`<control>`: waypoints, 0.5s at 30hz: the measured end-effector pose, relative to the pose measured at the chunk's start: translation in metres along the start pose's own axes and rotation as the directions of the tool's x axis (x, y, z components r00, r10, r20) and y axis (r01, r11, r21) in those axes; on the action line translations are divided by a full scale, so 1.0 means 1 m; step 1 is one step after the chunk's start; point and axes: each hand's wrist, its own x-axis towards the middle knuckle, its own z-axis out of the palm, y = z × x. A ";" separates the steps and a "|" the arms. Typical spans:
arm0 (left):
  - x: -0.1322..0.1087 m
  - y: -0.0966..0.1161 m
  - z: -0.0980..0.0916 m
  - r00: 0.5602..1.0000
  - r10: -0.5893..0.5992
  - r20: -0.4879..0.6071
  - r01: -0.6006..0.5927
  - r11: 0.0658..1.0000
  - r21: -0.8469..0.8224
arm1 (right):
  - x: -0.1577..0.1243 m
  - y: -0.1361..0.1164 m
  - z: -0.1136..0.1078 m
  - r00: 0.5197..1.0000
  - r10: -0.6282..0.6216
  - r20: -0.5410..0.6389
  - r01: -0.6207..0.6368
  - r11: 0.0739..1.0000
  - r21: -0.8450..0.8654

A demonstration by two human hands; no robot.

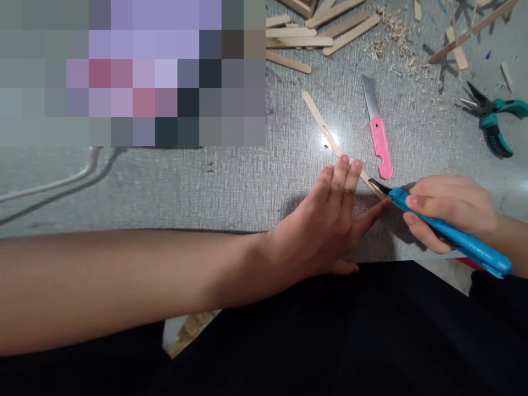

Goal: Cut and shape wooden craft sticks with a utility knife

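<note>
A pale wooden craft stick (319,121) lies slantwise on the table, with a small slot cut through its upper half. My left hand (330,214) holds it down against the tabletop, fingers stretched across it and one fingertip by its near end. My right hand (449,209) is closed around a blue utility knife (466,239). The knife's dark blade touches or hovers just over the stick's near end, close to my left fingertip; exact contact cannot be made out. Just beyond lies a pink folding knife (380,146) with its blade out.
Several loose craft sticks (297,41) are piled at the back, beside wood shavings (396,38). Teal-handled pliers (493,113) rest at the right, near crossed sticks (457,47). A white cable (61,181) runs along the left. The upper left is blurred out.
</note>
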 end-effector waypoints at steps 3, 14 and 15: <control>-0.001 -0.001 0.002 1.000 0.006 -0.025 -0.006 1.000 0.012 | 0.000 0.002 0.004 0.996 -0.089 0.019 0.089 0.994 -0.060; -0.002 -0.004 0.003 0.999 0.018 -0.038 -0.017 0.999 0.035 | -0.017 0.014 0.012 0.985 -0.167 -0.034 0.166 0.985 -0.045; -0.002 -0.004 0.003 0.999 0.024 -0.043 -0.022 0.999 0.050 | -0.020 0.013 0.012 0.995 -0.096 -0.024 0.096 0.995 -0.025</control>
